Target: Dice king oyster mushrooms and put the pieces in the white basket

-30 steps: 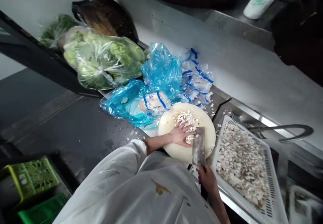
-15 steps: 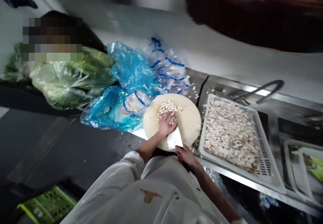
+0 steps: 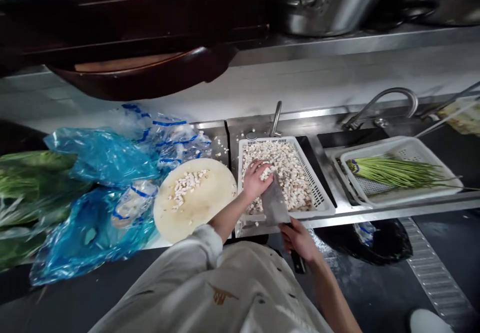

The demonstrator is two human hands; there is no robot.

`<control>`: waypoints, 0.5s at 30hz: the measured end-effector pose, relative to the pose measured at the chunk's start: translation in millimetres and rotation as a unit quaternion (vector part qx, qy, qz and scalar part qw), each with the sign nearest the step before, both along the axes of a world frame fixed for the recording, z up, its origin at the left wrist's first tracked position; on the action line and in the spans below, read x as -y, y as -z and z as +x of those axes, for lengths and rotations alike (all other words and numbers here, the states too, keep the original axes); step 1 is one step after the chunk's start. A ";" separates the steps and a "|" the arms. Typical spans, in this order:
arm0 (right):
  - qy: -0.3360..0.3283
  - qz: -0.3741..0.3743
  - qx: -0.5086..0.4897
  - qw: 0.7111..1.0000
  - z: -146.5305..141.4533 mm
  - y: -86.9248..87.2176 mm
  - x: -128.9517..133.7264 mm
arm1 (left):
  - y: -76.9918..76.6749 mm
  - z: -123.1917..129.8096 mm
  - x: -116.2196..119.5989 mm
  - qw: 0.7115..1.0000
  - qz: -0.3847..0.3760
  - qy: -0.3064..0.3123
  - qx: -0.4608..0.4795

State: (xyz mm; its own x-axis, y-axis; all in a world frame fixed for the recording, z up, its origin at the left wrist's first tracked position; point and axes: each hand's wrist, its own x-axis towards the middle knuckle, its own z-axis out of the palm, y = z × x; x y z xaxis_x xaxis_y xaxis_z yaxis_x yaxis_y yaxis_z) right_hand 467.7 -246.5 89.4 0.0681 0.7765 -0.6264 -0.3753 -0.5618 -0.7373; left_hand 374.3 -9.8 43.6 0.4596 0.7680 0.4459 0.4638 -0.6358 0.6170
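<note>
My right hand (image 3: 300, 240) is closed round the black handle of a cleaver (image 3: 275, 203). Its broad blade reaches over the near part of a white perforated basket (image 3: 325, 205). Cupped at the blade's far end, my left hand (image 3: 257, 179) holds a small heap of chopped white pieces (image 3: 267, 173), which look like mushroom, against the steel. Many more such pieces (image 3: 296, 173) fill the basket below. To the left lies a round cream cutting board (image 3: 210, 198) with a smaller scatter of the same pieces (image 3: 187, 185) on it.
Blue plastic bags (image 3: 101, 155) and bagged leafy greens (image 3: 33, 198) lie left of the board. Right of the basket, a second white basket (image 3: 393, 148) holds long green stalks (image 3: 397, 172). A tap (image 3: 276, 118) rises behind, below a shelf with metal pots (image 3: 330, 8).
Both hands and the cleaver have moved right, from the cutting board to over the basket. Some chopped pieces have come along between left hand and blade. The view has swung right.
</note>
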 end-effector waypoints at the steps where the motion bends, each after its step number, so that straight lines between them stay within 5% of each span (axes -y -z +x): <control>1: 0.027 -0.008 0.021 0.999 11.3 1.0 9.5 | 8.0 19.1 -2.1 1.000 -0.017 0.024 -0.001; 4: 0.111 -0.017 0.073 0.991 33.8 3.7 32.5 | 23.3 51.8 -3.3 0.995 -0.054 0.087 -0.019; 8: 0.196 -0.004 0.113 0.974 37.3 0.6 33.7 | 13.7 34.7 5.3 0.994 -0.048 0.089 -0.043; 11: 0.173 0.014 0.124 0.977 20.2 -0.1 8.2 | 1.7 -20.3 10.2 0.995 -0.033 0.079 -0.053; 15: 0.031 0.046 0.179 0.982 -28.2 10.7 -41.6 | 11.7 -147.9 24.2 0.995 -0.025 0.023 -0.090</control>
State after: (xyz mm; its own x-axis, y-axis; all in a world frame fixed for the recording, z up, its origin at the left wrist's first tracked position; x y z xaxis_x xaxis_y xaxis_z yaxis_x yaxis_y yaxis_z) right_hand 439.5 -204.9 78.7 0.3197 0.8166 -0.4806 -0.1132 -0.4707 -0.8750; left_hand 226.4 -33.9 31.9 0.5637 0.7638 0.3143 0.5415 -0.6291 0.5577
